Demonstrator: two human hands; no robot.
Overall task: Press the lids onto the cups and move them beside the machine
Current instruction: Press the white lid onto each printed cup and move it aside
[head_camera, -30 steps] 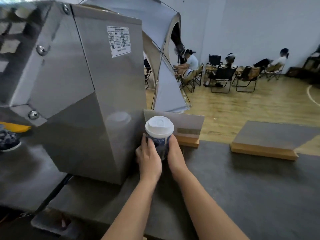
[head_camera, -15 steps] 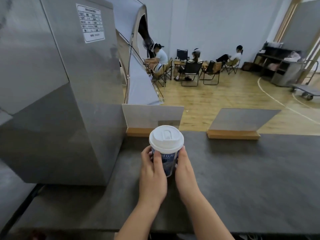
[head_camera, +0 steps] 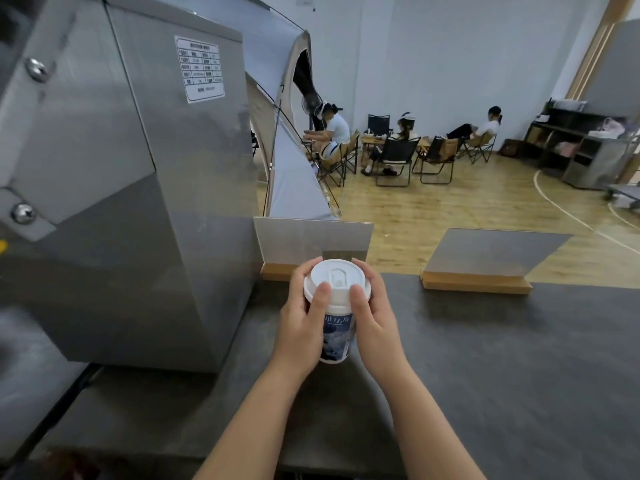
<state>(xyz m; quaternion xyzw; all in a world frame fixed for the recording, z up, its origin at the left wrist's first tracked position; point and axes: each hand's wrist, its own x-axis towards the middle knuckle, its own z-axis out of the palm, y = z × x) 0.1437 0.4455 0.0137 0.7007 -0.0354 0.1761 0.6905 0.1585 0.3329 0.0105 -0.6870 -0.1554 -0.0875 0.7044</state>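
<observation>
while both hands grip the lidded cup [head_camera: 335, 337], people sit beyond the grey counter [head_camera: 502, 358].

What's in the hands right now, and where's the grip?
Both hold one cup. The left hand and right hand wrap its upper sides, fingers curled round behind, both thumbs pressing the near rim of the white lid.

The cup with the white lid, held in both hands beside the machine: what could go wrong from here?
1. Both thumbs press on the lid while the left hand and right hand hold the cup; uneven pressure might leave one side of the rim unseated.
2. Squeezing the cup's wall could buckle it.
3. The machine stands close on the left; the left hand might knock it.
</observation>
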